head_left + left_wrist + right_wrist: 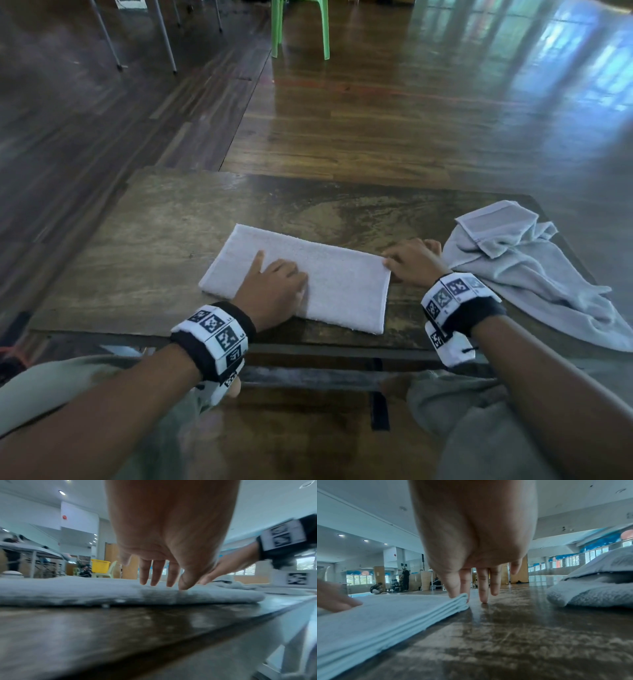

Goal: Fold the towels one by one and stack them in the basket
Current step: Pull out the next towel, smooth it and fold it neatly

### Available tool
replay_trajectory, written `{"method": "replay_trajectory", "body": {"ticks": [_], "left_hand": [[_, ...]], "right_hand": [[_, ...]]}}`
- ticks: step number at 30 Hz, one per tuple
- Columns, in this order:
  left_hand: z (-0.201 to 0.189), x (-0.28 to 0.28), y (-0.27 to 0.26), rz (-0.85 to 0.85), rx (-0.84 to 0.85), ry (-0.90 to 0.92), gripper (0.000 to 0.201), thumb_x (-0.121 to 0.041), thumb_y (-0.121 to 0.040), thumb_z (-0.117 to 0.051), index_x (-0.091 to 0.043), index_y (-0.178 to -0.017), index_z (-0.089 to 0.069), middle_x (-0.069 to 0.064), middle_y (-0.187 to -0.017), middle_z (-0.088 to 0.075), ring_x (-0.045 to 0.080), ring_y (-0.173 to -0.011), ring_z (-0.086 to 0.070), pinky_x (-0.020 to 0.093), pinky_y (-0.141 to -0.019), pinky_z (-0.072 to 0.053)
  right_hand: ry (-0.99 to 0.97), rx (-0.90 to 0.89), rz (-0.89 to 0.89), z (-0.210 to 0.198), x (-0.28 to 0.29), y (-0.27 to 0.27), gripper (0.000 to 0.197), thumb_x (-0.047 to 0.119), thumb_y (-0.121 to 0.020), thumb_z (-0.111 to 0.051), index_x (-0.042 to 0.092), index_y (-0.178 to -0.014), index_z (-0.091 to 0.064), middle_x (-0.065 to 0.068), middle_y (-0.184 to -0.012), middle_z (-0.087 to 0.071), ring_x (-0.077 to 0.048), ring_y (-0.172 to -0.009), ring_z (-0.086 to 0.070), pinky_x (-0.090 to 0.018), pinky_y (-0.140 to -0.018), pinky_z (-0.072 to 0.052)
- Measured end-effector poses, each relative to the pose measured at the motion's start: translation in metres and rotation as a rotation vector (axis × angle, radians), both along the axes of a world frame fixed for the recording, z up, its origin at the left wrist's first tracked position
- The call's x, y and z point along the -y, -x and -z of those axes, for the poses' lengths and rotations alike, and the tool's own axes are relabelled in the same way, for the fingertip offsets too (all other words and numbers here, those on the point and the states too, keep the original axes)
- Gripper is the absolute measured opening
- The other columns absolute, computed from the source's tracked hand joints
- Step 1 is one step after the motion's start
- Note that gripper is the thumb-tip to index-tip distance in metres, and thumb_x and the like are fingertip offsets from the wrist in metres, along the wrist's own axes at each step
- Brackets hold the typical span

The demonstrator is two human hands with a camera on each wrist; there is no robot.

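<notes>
A white towel (342,284) folded into a long rectangle lies on the middle of the wooden table (154,240). My left hand (274,281) rests flat on its left half, fingers straight and pressing the cloth (68,588). My right hand (407,260) is at the towel's far right corner. In the right wrist view its thumb and forefinger (467,591) pinch the layered corner (460,601) while the middle fingertip touches the table. A second, grey towel (524,270) lies crumpled at the table's right end. No basket is in view.
Bare tabletop stretches left of and behind the folded towel. The crumpled towel (599,591) hangs over the table's right edge. Beyond the table is wooden floor, with a green plastic chair (301,24) and metal furniture legs (164,34) far back.
</notes>
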State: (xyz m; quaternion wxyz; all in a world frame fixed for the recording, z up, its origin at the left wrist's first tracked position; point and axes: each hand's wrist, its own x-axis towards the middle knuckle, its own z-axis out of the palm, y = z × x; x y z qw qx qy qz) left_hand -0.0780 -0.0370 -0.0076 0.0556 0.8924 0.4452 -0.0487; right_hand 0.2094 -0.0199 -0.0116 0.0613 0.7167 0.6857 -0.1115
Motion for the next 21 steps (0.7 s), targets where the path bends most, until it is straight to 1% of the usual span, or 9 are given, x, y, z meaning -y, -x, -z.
{"method": "replay_trajectory", "body": {"ticks": [3, 6, 8, 10, 12, 13, 17, 19, 21], "left_hand": [[0.003, 0.020, -0.029, 0.113, 0.099, 0.039, 0.038, -0.030, -0.096, -0.040, -0.025, -0.133, -0.046, 0.000, -0.144, -0.041, 0.018, -0.135, -0.033, 0.044, -0.114, -0.011], [0.013, 0.038, -0.057, 0.223, 0.198, 0.011, 0.036, -0.032, -0.094, -0.045, -0.022, -0.128, -0.052, 0.002, -0.137, -0.048, 0.020, -0.128, -0.041, 0.039, -0.108, -0.027], [0.019, 0.045, -0.072, 0.287, 0.207, -0.022, 0.036, -0.035, -0.091, -0.051, -0.018, -0.122, -0.058, 0.004, -0.127, -0.054, 0.023, -0.118, -0.048, 0.038, -0.098, -0.036], [0.022, 0.050, -0.082, 0.318, 0.214, -0.068, 0.034, -0.038, -0.085, -0.059, -0.015, -0.109, -0.064, 0.004, -0.110, -0.060, 0.025, -0.102, -0.055, 0.038, -0.084, -0.043], [0.024, 0.052, -0.087, 0.334, 0.214, -0.108, 0.031, -0.041, -0.077, -0.066, -0.015, -0.094, -0.069, 0.003, -0.092, -0.062, 0.023, -0.085, -0.058, 0.035, -0.070, -0.045], [0.024, 0.053, -0.089, 0.332, 0.221, -0.119, 0.032, -0.044, -0.074, -0.068, -0.015, -0.089, -0.068, 0.002, -0.088, -0.061, 0.022, -0.081, -0.058, 0.033, -0.066, -0.045], [0.029, 0.056, -0.088, 0.354, 0.230, -0.147, 0.048, -0.058, -0.068, -0.067, -0.014, -0.086, -0.065, 0.002, -0.085, -0.060, 0.020, -0.078, -0.055, 0.031, -0.065, -0.045], [0.029, 0.059, -0.086, 0.376, 0.188, -0.175, 0.048, -0.058, -0.064, -0.072, -0.015, -0.084, -0.064, 0.000, -0.083, -0.060, 0.018, -0.076, -0.055, 0.030, -0.067, -0.046], [0.030, 0.062, -0.087, 0.378, 0.170, -0.209, 0.044, -0.052, -0.061, -0.079, -0.016, -0.082, -0.063, -0.001, -0.081, -0.061, 0.017, -0.075, -0.056, 0.030, -0.069, -0.047]], "right_hand": [[0.037, -0.027, -0.011, -0.002, -0.004, -0.005, 0.027, 0.039, -0.092, -0.043, 0.036, -0.103, -0.068, 0.005, -0.116, -0.061, -0.018, -0.119, -0.046, -0.045, -0.098, -0.020], [0.032, -0.036, -0.023, -0.003, -0.004, -0.006, 0.027, 0.041, -0.091, -0.048, 0.036, -0.107, -0.068, 0.005, -0.126, -0.056, -0.017, -0.126, -0.041, -0.045, -0.100, -0.017], [0.008, -0.040, -0.022, -0.003, -0.003, -0.006, 0.028, 0.042, -0.090, -0.050, 0.035, -0.110, -0.067, 0.004, -0.129, -0.055, -0.016, -0.128, -0.038, -0.044, -0.101, -0.017], [-0.020, -0.043, -0.025, -0.003, -0.001, -0.005, 0.029, 0.041, -0.090, -0.051, 0.032, -0.112, -0.067, 0.004, -0.126, -0.056, -0.016, -0.127, -0.039, -0.042, -0.101, -0.018], [-0.049, -0.039, -0.040, -0.001, 0.000, -0.004, 0.029, 0.040, -0.090, -0.051, 0.030, -0.112, -0.067, 0.004, -0.122, -0.057, -0.015, -0.124, -0.041, -0.040, -0.101, -0.020], [-0.062, -0.042, -0.043, -0.001, 0.000, -0.003, 0.028, 0.040, -0.090, -0.051, 0.028, -0.111, -0.067, 0.005, -0.121, -0.057, -0.015, -0.124, -0.041, -0.040, -0.101, -0.020], [-0.075, -0.068, -0.036, 0.001, -0.001, -0.003, 0.022, 0.038, -0.088, -0.054, 0.026, -0.100, -0.068, 0.006, -0.114, -0.059, -0.014, -0.118, -0.045, -0.038, -0.099, -0.021], [-0.017, -0.101, -0.016, 0.001, -0.002, -0.003, 0.017, 0.039, -0.087, -0.056, 0.027, -0.095, -0.064, 0.005, -0.109, -0.060, -0.015, -0.112, -0.050, -0.040, -0.098, -0.024], [0.063, -0.163, -0.004, 0.001, -0.002, -0.004, 0.019, 0.038, -0.084, -0.059, 0.023, -0.097, -0.059, 0.004, -0.105, -0.058, -0.016, -0.105, -0.052, -0.042, -0.099, -0.030]]}}
